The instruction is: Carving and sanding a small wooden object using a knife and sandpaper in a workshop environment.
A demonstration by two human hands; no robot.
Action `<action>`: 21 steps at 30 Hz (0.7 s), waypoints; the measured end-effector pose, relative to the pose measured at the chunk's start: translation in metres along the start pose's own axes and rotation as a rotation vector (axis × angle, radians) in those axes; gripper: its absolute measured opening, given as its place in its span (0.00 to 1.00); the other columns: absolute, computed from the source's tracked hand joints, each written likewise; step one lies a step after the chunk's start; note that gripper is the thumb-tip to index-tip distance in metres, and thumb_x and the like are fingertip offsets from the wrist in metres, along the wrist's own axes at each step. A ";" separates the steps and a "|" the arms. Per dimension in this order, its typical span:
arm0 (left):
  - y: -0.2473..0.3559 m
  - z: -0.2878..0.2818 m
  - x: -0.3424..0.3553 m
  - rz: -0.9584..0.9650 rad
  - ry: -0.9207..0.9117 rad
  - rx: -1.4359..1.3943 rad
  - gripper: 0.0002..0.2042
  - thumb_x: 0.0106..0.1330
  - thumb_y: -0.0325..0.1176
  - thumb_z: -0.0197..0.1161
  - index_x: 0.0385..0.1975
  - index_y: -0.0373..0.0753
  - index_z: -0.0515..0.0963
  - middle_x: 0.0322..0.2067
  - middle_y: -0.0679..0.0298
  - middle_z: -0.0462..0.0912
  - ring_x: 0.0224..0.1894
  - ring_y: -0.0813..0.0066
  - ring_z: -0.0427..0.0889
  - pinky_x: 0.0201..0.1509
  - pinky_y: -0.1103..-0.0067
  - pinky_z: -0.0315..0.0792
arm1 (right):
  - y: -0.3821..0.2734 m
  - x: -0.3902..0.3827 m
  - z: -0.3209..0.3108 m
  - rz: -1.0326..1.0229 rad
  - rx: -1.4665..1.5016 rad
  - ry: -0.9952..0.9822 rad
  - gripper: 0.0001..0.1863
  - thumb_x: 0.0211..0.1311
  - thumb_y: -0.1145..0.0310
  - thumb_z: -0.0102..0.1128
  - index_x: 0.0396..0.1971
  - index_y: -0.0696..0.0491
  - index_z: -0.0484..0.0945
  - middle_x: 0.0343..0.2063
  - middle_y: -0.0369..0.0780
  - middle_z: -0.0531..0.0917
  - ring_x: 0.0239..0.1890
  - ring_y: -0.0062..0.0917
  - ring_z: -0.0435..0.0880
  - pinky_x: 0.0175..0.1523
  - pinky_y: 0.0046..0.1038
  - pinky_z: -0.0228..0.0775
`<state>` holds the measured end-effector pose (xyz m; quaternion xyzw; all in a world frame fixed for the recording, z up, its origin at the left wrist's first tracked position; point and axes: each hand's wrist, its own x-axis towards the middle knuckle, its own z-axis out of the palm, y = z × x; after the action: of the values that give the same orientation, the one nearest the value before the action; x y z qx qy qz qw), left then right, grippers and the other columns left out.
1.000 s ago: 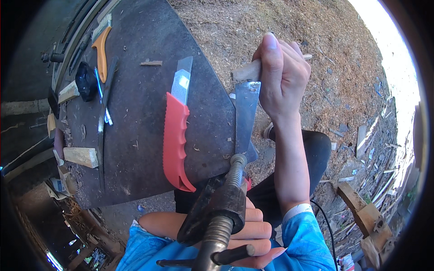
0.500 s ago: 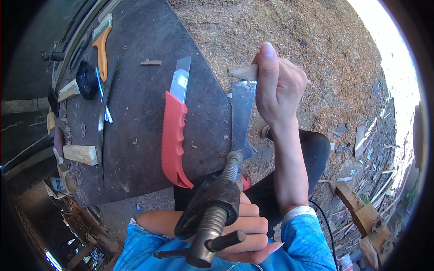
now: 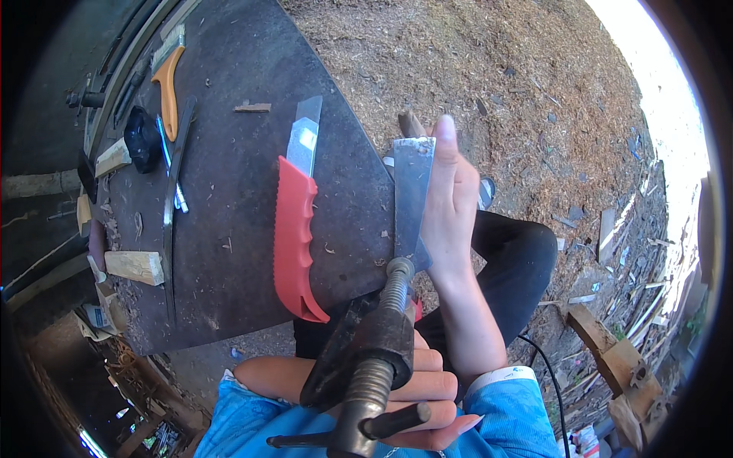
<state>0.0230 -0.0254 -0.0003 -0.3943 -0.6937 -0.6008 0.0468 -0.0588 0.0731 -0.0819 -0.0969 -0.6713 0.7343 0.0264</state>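
Grip of the left hand (image 3: 429, 388) on the black metal screw clamp (image 3: 382, 347) cannot be told. Behind the flat grey metal blade (image 3: 413, 191), a grey-brown wooden stick (image 3: 411, 124) is clasped by the right hand (image 3: 453, 200), long axis slanting steeply up-left; earlier it was held flatter.

The knife (image 3: 295, 237) lies on the table (image 3: 351, 191), right of the brush (image 3: 167, 88), left of the clamp (image 3: 382, 342).
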 end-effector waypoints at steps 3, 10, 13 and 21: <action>0.002 -0.006 0.000 -0.081 -0.095 0.052 0.14 0.56 0.34 0.73 0.14 0.48 0.73 0.18 0.79 0.77 0.19 0.85 0.76 0.31 0.86 0.65 | -0.005 -0.019 0.008 0.322 0.290 0.007 0.31 0.85 0.49 0.36 0.26 0.54 0.78 0.16 0.30 0.71 0.18 0.13 0.64 0.26 0.21 0.56; 0.006 -0.012 0.007 -0.135 -0.186 0.019 0.13 0.57 0.34 0.73 0.15 0.47 0.75 0.18 0.79 0.78 0.18 0.85 0.75 0.28 0.86 0.63 | 0.012 -0.020 -0.040 0.538 0.905 -0.263 0.21 0.84 0.54 0.32 0.31 0.49 0.66 0.16 0.26 0.57 0.15 0.11 0.49 0.19 0.20 0.40; 0.005 -0.013 0.005 -0.131 -0.200 0.007 0.12 0.57 0.34 0.73 0.16 0.47 0.77 0.19 0.79 0.79 0.18 0.85 0.75 0.28 0.87 0.64 | 0.007 -0.006 -0.048 0.558 1.176 -0.458 0.21 0.85 0.55 0.30 0.29 0.47 0.64 0.16 0.25 0.55 0.14 0.11 0.48 0.19 0.19 0.40; 0.006 -0.013 0.007 -0.146 -0.197 0.008 0.12 0.57 0.33 0.72 0.16 0.47 0.77 0.18 0.80 0.78 0.18 0.85 0.75 0.28 0.87 0.64 | 0.004 0.009 -0.049 0.480 1.240 -0.656 0.28 0.86 0.51 0.25 0.23 0.47 0.64 0.13 0.26 0.58 0.14 0.13 0.51 0.21 0.20 0.45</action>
<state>0.0166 -0.0333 0.0116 -0.3997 -0.7244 -0.5580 -0.0641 -0.0589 0.1226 -0.0908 0.0160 -0.0669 0.9555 -0.2867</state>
